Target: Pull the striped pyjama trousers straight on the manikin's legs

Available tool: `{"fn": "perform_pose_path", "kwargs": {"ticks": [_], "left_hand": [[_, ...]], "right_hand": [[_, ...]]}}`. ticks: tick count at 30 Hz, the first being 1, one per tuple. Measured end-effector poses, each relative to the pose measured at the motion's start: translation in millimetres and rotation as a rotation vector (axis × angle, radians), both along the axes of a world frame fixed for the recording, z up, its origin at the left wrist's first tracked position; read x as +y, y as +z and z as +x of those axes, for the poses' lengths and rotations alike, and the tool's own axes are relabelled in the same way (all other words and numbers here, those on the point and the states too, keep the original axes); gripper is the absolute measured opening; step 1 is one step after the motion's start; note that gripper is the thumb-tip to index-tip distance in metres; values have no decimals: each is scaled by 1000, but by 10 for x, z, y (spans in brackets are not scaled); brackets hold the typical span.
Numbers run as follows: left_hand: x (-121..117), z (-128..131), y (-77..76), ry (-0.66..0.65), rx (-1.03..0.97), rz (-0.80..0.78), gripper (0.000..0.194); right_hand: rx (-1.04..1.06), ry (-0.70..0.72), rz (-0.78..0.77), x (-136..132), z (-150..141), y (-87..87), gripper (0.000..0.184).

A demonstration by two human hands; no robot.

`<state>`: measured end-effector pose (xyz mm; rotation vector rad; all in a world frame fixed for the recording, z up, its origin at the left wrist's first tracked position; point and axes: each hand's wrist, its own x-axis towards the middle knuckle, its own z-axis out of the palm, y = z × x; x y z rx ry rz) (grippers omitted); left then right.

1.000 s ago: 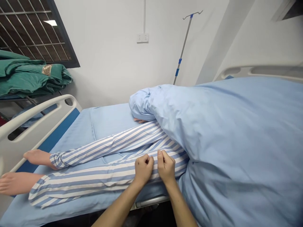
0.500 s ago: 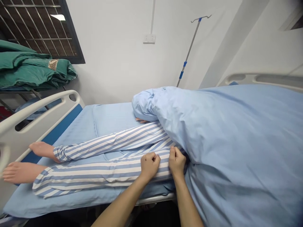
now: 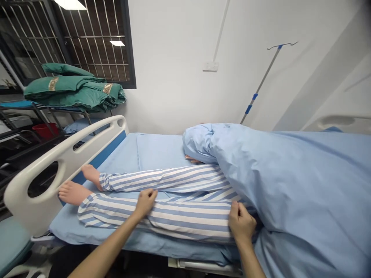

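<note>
A lifelike figure, possibly a mannequin, lies on a hospital bed in blue-and-white striped pyjamas, with a pale blue quilt (image 3: 301, 181) covering the upper body. My left hand (image 3: 145, 203) is curled on the near trouser leg (image 3: 188, 218) around the shin. My right hand (image 3: 241, 222) grips the same leg's cloth higher up, close to the quilt edge. The far trouser leg (image 3: 165, 179) lies untouched. Both bare feet (image 3: 74, 192) rest by the footboard. Fingers (image 3: 191, 159) show beneath a bulge of quilt. The head and chest are hidden.
A white footboard (image 3: 37, 193) closes the bed's left end, beyond a blue sheet (image 3: 162, 150). Green folded cloths (image 3: 75, 90) lie on a metal rack, with a red bucket (image 3: 43, 130) below. An IV pole (image 3: 261, 83) stands by the wall.
My hands have moved apart: the left slid toward the ankle, the right toward the quilt edge. The view has swung, bringing more of the footboard and rack into sight.
</note>
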<state>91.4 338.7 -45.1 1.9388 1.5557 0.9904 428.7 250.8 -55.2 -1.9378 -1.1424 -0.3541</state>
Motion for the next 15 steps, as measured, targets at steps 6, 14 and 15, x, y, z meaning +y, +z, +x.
{"fn": "perform_pose_path", "kwargs": {"ticks": [6, 14, 15], "left_hand": [[221, -1526, -83, 107, 372, 40, 31], [138, -1697, -261, 383, 542, 46, 26], [137, -1677, -256, 380, 546, 51, 26]], "right_hand": [[1, -66, -125, 11, -54, 21, 36], [93, -92, -475, 120, -50, 249, 35], [107, -39, -493, 189, -80, 273, 37]]}}
